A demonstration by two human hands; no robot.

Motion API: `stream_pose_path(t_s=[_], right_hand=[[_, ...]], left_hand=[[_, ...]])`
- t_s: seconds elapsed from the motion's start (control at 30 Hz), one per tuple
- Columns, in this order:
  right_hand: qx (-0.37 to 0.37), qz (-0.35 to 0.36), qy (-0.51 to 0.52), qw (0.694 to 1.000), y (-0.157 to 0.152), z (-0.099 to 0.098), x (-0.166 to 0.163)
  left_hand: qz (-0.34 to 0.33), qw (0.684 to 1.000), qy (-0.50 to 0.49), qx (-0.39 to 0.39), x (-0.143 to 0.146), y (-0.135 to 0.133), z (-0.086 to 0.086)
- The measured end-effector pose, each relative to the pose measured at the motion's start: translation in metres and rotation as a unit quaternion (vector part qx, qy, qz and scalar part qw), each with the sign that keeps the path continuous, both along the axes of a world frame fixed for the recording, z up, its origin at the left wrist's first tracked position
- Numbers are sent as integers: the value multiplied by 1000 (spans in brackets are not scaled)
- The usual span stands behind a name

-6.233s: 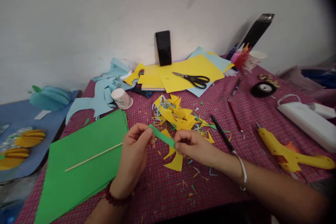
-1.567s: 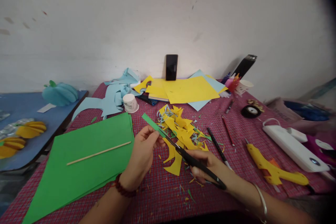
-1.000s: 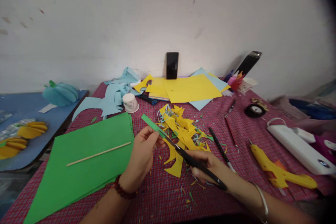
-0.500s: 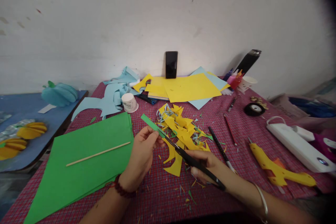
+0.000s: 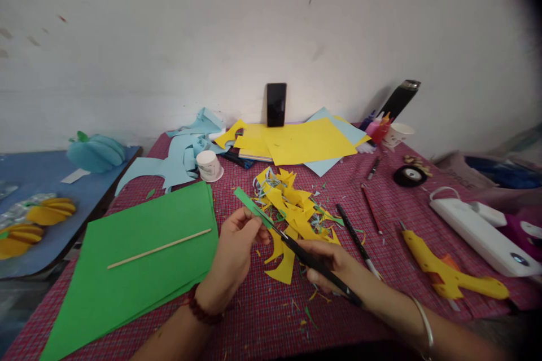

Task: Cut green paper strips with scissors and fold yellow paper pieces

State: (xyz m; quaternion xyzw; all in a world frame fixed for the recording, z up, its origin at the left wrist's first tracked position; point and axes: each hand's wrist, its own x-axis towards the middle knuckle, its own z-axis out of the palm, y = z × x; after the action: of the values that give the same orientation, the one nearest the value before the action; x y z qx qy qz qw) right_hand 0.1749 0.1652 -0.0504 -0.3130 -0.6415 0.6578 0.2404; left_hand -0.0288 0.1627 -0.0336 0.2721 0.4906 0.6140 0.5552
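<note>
Green paper strip [image 5: 243,197] is held up over the table [image 5: 262,327], just left of the yellow scraps [image 5: 300,217]. Left hand [image 5: 235,245] pinches it thumb-to-fingers; right hand [image 5: 328,265] grips the scissors [image 5: 302,254] by the handles, blades at the strip. We'd expect light, limp, easily creased stock: hold the edge near the blades, fingers clear. Near cup [image 5: 207,166] looks upside down; we can't make out the far cup's [image 5: 400,133] contents; pinkish bag [image 5: 461,177] holds something blue [image 5: 503,175].

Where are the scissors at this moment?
In the head view, the scissors are low and just right of centre, gripped by the right hand, with their blades against the green strip in the left hand.
</note>
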Motion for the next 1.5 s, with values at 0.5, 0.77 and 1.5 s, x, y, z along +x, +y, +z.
stream_pose_path(t_s=[0.5, 0.77, 1.5], right_hand=[[-24, -16, -6, 1000, -6, -9, 2], [-46, -22, -11, 999, -7, -10, 2], [-16, -29, 2, 999, -8, -9, -3]], left_hand=[[23, 998, -52, 16, -13, 3, 7], [28, 999, -15, 22, -14, 3, 8], [2, 1000, 6, 20, -5, 0, 1]])
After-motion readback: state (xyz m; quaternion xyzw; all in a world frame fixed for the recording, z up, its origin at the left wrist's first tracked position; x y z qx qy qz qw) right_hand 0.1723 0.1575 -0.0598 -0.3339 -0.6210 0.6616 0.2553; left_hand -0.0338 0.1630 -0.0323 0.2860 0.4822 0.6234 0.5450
